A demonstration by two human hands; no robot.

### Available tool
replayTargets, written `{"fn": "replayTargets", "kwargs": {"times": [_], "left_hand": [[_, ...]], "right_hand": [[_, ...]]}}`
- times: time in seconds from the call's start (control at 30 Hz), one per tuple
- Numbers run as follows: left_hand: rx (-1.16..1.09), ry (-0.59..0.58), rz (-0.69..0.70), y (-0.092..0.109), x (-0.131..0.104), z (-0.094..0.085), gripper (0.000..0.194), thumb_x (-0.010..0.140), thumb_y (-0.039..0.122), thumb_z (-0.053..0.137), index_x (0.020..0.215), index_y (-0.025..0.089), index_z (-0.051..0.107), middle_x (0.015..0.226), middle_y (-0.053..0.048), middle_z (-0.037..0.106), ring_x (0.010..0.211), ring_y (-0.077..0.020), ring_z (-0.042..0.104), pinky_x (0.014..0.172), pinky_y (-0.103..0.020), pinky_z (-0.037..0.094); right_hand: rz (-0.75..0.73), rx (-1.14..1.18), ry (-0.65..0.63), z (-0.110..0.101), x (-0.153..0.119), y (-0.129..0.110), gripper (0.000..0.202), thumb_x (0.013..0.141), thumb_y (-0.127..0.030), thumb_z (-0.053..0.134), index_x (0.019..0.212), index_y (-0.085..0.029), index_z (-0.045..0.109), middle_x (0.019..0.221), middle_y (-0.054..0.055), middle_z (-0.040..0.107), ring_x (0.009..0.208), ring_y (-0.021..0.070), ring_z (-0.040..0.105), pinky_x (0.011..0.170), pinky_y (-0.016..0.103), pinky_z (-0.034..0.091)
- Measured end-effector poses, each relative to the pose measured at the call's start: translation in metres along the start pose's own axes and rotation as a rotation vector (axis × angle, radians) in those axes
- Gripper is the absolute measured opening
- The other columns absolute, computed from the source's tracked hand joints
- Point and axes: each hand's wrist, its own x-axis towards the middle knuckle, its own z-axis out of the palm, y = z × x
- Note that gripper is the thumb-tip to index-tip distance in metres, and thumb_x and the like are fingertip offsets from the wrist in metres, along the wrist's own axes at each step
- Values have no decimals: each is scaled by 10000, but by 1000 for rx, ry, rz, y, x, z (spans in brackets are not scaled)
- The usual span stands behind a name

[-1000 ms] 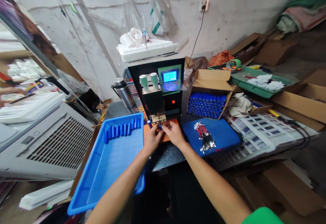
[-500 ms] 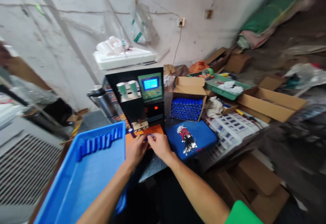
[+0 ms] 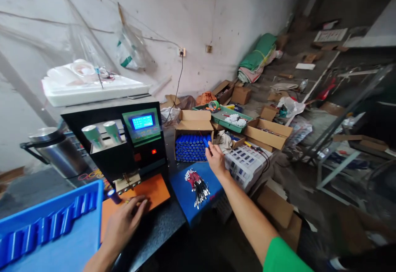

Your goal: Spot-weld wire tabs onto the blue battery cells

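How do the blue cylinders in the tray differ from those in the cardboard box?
The tray cylinders form a single row, while the box cylinders are stacked in layers. The tray cylinders show mainly their long sides; the box cylinders also show many round ends. Both groups are blue.

Dark bench [image 3: 165,226], machine [image 3: 113,160] at its middle, orange board [image 3: 157,191] before it near the front edge, blue tray [image 3: 77,247] at the front left corner, flask [image 3: 63,152] and coloured loops [image 3: 87,176] toward the back left, blue mat [image 3: 182,189] along the right edge, open box [image 3: 194,126] toward the back right corner
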Motion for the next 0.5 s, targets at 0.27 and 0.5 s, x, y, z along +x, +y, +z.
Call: {"fn": "replayTargets", "kwargs": {"times": [0.27,0.5], "left_hand": [[-27,-20,-17,-6,0,0,373,856,557,506,936,246,698,880,-4,765,773,-185,725,671,-220,553],[-61,-51,-24,-7,1,0,398,862,567,500,963,239,702,926,-22,763,815,-193,726,706,-224,560]], "right_hand": [[22,-433,-334,18,44,18,433,976,-218,397,1380,-114,511,1096,177,608,923,236,645,824,317,510],[84,-580,-482,15,68,1,458,934,-108,356,1365,-73,504,1135,249,614,966,294,666,830,380,503]]}}
